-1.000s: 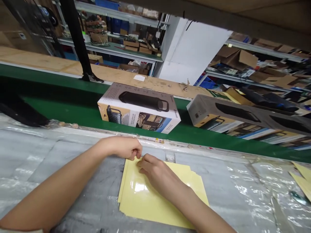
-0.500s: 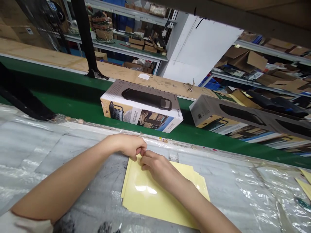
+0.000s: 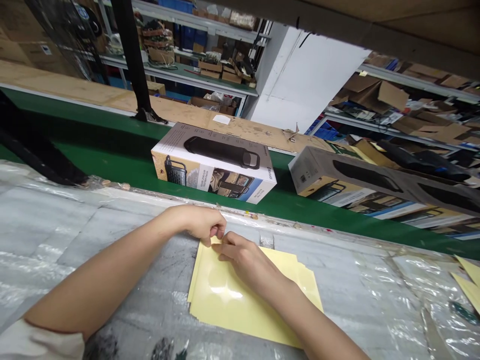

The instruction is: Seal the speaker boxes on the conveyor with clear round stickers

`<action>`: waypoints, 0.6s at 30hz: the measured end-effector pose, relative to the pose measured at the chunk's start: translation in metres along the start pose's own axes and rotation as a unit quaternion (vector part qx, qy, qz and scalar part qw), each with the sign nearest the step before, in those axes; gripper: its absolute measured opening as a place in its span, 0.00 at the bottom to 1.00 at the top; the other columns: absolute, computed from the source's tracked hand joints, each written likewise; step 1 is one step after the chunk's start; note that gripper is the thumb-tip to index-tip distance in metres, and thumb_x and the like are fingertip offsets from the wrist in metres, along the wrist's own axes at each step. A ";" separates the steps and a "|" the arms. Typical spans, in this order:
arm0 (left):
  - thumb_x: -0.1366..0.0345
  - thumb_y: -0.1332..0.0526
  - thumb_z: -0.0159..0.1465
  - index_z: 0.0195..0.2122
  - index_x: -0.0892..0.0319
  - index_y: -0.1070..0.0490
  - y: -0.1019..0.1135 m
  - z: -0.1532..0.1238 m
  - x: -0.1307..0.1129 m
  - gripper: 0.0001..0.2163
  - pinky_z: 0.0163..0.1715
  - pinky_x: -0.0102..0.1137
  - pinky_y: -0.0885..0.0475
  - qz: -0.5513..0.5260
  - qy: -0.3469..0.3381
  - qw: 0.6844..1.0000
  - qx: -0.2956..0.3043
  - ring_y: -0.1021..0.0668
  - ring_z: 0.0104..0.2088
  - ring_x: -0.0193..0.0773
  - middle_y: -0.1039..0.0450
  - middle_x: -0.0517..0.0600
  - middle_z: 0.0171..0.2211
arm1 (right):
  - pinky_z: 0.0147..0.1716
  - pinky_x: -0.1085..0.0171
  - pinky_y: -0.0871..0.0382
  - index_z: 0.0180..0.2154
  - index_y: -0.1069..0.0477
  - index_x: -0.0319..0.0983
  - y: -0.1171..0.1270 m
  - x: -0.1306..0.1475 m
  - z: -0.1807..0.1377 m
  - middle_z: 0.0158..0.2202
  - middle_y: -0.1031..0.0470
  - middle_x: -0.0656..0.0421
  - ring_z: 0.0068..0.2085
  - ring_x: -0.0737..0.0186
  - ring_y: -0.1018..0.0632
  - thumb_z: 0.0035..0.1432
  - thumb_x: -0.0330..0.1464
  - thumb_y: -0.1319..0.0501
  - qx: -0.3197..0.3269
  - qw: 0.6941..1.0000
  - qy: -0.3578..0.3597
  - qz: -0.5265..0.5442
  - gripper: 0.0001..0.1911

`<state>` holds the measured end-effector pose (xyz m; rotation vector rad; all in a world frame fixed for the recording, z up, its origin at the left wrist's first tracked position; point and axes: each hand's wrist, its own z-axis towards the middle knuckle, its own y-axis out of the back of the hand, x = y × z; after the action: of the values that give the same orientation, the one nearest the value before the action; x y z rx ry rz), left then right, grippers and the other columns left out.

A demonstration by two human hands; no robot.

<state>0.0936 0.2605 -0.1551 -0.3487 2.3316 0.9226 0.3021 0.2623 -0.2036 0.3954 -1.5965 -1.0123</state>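
Observation:
A stack of yellow backing sheets [image 3: 255,320] lies on the plastic-covered bench, with faint clear round stickers showing on the top sheet. At the sheet's far left corner my left hand [image 3: 200,222] is closed, its fingers curled down and thumb and forefinger together. My right hand [image 3: 243,255] rests over the top sheet, fingers bent and drawn together, the tips just right of the left fingertips. Whatever either hand pinches is too small or hidden to make out.
Beyond the bench edge, a boxed portable speaker [image 3: 213,165] lies on the green conveyor belt [image 3: 101,155]. More speaker boxes [image 3: 356,185] line the belt to the right. Black posts [image 3: 131,60] rise at left. More yellow sheets [image 3: 468,285] lie at the right edge.
The speaker boxes have shifted slightly left on the belt. My right fingertips have opened a small gap from my left hand, which stays almost in place.

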 end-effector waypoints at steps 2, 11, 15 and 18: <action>0.80 0.32 0.54 0.37 0.57 0.30 0.000 0.000 0.000 0.14 0.28 0.27 0.39 -0.002 0.006 1.000 0.000 0.31 0.30 0.33 0.36 0.40 0.29 | 0.31 0.67 0.33 0.35 0.26 0.39 -0.001 0.001 -0.002 0.33 0.35 0.59 0.32 0.63 0.31 0.68 0.25 0.47 0.000 0.999 -0.009 -0.039 0.13; 0.79 0.32 0.54 0.35 0.57 0.31 0.000 0.001 0.000 0.14 0.27 0.27 0.39 -0.003 0.000 1.000 -0.001 0.32 0.30 0.33 0.37 0.39 0.28 | 0.39 0.64 0.27 0.43 0.25 0.39 -0.002 -0.005 -0.004 0.40 0.29 0.54 0.40 0.58 0.24 0.61 0.17 0.48 -0.006 1.000 0.016 -0.015 0.18; 0.80 0.33 0.53 0.34 0.57 0.31 -0.001 0.002 0.000 0.14 0.27 0.27 0.39 -0.001 -0.003 1.000 -0.003 0.32 0.29 0.33 0.37 0.39 0.28 | 0.40 0.65 0.27 0.44 0.25 0.39 -0.001 -0.004 -0.003 0.42 0.27 0.55 0.41 0.59 0.23 0.60 0.17 0.46 -0.019 1.000 0.016 0.000 0.18; 0.80 0.33 0.53 0.34 0.57 0.32 -0.001 0.002 0.000 0.14 0.27 0.27 0.39 -0.006 -0.003 1.000 -0.002 0.32 0.30 0.33 0.37 0.39 0.28 | 0.41 0.66 0.26 0.47 0.25 0.41 0.000 -0.003 -0.002 0.43 0.27 0.55 0.43 0.59 0.23 0.61 0.16 0.47 -0.008 1.000 0.010 0.008 0.21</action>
<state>0.0947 0.2616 -0.1568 -0.3599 2.3204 0.9226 0.3051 0.2637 -0.2058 0.3808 -1.5697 -1.0055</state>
